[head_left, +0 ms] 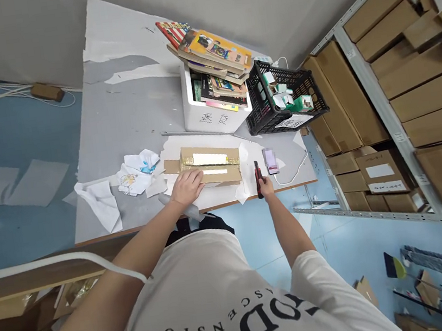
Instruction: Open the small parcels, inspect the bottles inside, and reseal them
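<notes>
A small cardboard box [228, 174] lies on the table with clear tape and white labels along its top; one flap sticks out at its left end. My left hand [188, 187] grips its near left corner, fingers bent over the top edge. To the right of the box, at the table's front edge, my right hand [266, 187] is closed round a red and black box cutter [258, 174]. The cutter points away from me and is apart from the box. Whether its blade is out is too small to tell.
Crumpled white paper [134, 178] lies left of the box. A phone [270, 161] with a white cable is at the right. Behind stand a white bin [215, 121] full of books and a black crate [264, 121] of small boxes. Shelves [400, 137] with cartons line the right side.
</notes>
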`<state>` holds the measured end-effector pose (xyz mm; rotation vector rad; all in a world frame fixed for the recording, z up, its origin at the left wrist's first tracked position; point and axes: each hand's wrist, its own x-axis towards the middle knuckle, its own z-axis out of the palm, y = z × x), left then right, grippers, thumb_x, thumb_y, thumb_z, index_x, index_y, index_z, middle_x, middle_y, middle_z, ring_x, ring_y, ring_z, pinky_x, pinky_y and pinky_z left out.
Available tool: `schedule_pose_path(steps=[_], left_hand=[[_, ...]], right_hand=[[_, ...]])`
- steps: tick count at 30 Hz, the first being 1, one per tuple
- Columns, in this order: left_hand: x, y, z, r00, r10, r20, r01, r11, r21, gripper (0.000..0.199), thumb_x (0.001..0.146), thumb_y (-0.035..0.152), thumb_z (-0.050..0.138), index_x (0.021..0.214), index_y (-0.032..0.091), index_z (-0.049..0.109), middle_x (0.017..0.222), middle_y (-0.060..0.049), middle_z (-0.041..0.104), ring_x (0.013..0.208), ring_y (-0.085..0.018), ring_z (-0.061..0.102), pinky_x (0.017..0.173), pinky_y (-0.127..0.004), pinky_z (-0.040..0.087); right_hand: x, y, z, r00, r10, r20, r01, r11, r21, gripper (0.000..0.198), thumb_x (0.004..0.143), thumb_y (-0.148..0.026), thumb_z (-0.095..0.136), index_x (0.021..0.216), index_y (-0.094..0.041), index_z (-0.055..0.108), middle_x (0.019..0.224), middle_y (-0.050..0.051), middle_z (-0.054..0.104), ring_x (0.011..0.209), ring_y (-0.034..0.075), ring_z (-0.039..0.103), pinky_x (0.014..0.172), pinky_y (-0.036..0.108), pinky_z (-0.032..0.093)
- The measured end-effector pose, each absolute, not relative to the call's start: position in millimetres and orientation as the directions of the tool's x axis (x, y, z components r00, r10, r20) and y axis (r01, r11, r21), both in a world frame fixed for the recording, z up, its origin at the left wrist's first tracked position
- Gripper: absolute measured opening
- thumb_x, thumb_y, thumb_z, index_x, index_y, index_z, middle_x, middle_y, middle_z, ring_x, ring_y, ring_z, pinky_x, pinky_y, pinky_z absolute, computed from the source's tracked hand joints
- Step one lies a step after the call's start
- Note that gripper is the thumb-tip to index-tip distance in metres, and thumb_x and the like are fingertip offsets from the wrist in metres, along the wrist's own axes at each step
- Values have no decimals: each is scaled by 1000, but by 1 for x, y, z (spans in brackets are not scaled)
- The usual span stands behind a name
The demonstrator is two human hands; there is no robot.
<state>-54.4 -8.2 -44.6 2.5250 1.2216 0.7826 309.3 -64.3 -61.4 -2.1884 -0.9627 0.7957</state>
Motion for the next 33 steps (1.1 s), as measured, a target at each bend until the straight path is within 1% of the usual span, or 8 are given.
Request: schedule_pose_path(steps=[5,13,20,22,24,27,30,33], left_hand=[[-54,-9,-48,495,795,351,678,-606,417,40,91,35,48,124,17,60,120,-16,63,116,-31,54,98,-46,41],[-57,-8,-54,484,821,303,709,-571,414,41,89,40,50,125,22,60,121,-14,63,117,-30,54,99,-46,41],[-57,-19,-45,433,850,299,783,-519,343,41,85,36,58,124,24,60,130,-17,53,124,-33,47,106,-56,33],[-59,-26,-37,423,864,275,801,-498,332,43,85,36,58,126,26,58,133,-17,51,127,-35,45,109,-61,26],[-65,-33,-32,407,879,249,801,-474,365,48,83,37,60,130,27,55,138,-18,46,131,-36,41,110,-62,24],[-79,-42,-38,262,948,182,794,-319,517,75,77,43,68,143,22,38,147,-22,34,139,-38,32,109,-58,30],[-95,-45,-59,88,996,-5,734,-62,676,100,68,50,73,148,14,25,146,-24,36,136,-39,36,107,-55,37],[-100,-42,-81,134,975,-177,630,54,774,81,68,51,70,136,15,44,133,-19,55,124,-37,51,103,-52,42]], right_hand=[[309,-37,-97,609,721,-331,396,-637,-661,34,74,-38,50,98,-17,61,84,5,66,71,17,59,68,30,50],[310,-17,-126,575,738,-352,467,-650,-599,33,77,-30,49,105,-17,61,90,7,66,80,19,60,76,32,48],[307,-19,-113,609,769,-197,572,-597,-563,36,81,-29,46,114,-18,58,125,15,51,121,30,43,104,47,31],[305,-23,-106,505,856,-110,648,-460,-607,43,83,-26,42,125,-19,52,130,15,48,125,30,40,106,50,29],[300,-30,-100,267,963,-45,718,-230,-657,52,83,-23,41,134,-19,45,134,14,47,129,28,39,109,49,29],[286,-44,-94,-72,994,-82,704,-7,-710,67,78,-23,51,143,-19,36,145,13,40,137,27,33,113,48,28],[265,-55,-90,-141,978,-151,642,-26,-766,75,75,-23,56,146,-18,33,151,12,33,142,27,27,116,47,26],[244,-59,-86,-101,978,-185,563,-97,-821,73,73,-18,56,143,-17,37,147,12,41,139,27,35,114,46,31]])
